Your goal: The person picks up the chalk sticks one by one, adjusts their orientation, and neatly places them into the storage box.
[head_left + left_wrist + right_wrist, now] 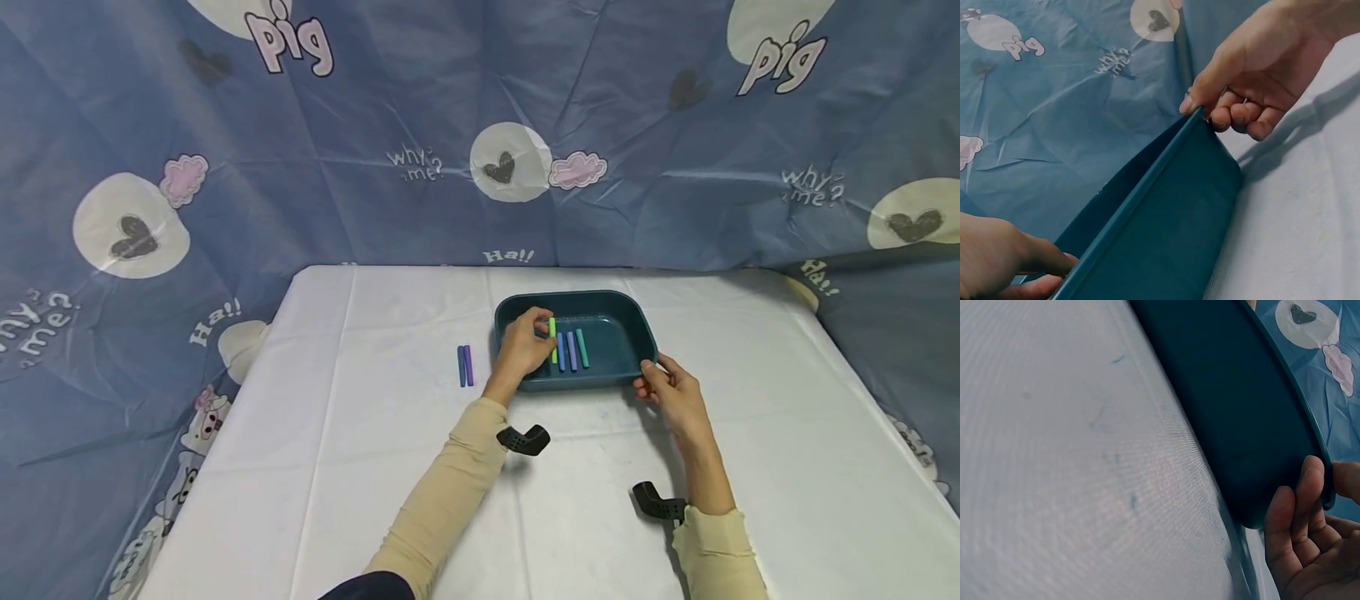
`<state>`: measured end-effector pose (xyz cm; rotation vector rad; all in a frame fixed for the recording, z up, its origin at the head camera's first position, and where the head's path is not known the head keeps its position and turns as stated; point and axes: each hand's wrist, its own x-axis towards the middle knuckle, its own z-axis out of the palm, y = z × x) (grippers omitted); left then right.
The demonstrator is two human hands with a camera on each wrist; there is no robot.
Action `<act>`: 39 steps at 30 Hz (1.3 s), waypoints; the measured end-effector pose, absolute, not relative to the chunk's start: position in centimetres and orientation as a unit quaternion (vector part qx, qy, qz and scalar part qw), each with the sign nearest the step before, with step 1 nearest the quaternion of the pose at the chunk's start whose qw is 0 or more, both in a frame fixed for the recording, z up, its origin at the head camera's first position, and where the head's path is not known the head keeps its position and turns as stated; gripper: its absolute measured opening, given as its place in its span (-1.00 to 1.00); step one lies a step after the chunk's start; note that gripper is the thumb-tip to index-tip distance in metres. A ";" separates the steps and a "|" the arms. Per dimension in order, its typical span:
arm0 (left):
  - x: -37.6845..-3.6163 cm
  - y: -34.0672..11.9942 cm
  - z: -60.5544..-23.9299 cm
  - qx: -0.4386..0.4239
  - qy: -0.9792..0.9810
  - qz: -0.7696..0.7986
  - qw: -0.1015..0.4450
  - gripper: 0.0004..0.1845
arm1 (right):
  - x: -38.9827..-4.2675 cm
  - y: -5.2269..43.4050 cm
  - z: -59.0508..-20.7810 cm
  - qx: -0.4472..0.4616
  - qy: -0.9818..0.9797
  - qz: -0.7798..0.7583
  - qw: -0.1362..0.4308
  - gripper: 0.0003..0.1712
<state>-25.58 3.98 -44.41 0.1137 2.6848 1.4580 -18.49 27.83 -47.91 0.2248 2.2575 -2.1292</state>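
Observation:
A dark teal tray (618, 333) stands on the white-covered table. My left hand (527, 343) reaches over its left part, thumb and fingers pinching a yellow-green stick (552, 329). Beside that stick, inside the tray, lie a blue stick (561, 352), a purple stick (572, 352) and a green stick (582, 348). The near right corner of the tray is gripped by my right hand (675, 396), thumb over the rim and fingers against the outside wall (1300, 540). In the left wrist view, the tray wall (1154, 231) hides the sticks and part of my left hand (1007, 259).
Left of the tray, a dark blue stick (461, 367) and a purple stick (468, 365) lie side by side on the white tablecloth (390, 458). A blue printed curtain (420, 92) hangs behind the table. Black wrist mounts (523, 440) stick out from both forearms.

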 end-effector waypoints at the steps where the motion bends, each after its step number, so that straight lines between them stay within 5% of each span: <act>1: -25.6 4.0 -44.4 0.036 0.882 0.468 0.044 -0.56 | -18.5 27.8 -47.9 0.072 0.725 -0.684 0.015 -0.27; 39: -27.2 5.2 -44.9 0.037 0.943 0.293 0.152 -0.58 | -18.6 27.9 -48.1 0.075 0.732 -0.677 0.019 -0.29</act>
